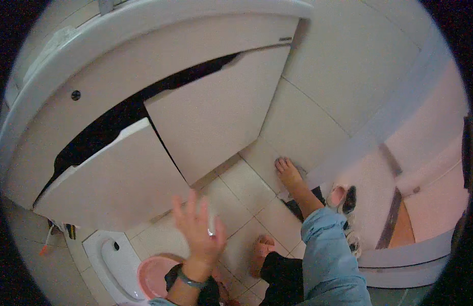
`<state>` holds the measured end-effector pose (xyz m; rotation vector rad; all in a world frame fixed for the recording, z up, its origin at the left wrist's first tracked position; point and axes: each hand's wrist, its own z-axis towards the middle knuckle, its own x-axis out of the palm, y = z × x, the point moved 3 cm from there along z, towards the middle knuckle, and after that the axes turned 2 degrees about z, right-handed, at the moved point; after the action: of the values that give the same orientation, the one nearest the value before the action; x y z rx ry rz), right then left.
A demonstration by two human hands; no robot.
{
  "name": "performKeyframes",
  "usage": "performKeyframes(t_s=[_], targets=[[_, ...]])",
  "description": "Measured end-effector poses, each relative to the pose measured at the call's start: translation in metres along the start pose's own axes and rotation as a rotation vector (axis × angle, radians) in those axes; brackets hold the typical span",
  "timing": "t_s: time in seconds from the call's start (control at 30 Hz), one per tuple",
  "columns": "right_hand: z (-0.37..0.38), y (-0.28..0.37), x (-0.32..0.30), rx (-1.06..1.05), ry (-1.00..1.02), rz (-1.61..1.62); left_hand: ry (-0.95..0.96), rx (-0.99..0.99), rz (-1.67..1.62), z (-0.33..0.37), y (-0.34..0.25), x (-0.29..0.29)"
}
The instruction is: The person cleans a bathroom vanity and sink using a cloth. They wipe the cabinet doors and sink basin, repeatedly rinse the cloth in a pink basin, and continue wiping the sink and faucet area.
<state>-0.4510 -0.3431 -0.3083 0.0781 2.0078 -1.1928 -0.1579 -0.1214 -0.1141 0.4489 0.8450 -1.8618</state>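
Note:
My left hand is raised in front of a pale cabinet door, with its fingers spread and a dark band round the wrist. A small bright spot shows between thumb and fingers; I cannot make out what it is. Farther right, my right hand reaches forward over the tiles, below a light blue sleeve. Its fingers look short from this angle, slightly apart, with nothing seen in them. Under that forearm lies a dark, flat thing, partly hidden. A second cabinet door stands ahead of both hands.
A white countertop runs above the curved cabinet. At lower left are a white floor toilet and a pink basin. Shoes stand beside a curved shower sill on the right. My foot in a pink slipper is below.

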Motion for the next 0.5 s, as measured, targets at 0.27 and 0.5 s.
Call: performKeyframes(t_s=[0.27, 0.5], targets=[[-0.044, -0.146, -0.142, 0.342, -0.335, 0.208, 0.254, -0.034, -0.288, -0.018, -0.044, 0.052], [-0.049, -0.265, -0.241, 0.61, -0.894, 0.084, 0.325, -0.006, -0.275, -0.03, -0.046, 0.066]])
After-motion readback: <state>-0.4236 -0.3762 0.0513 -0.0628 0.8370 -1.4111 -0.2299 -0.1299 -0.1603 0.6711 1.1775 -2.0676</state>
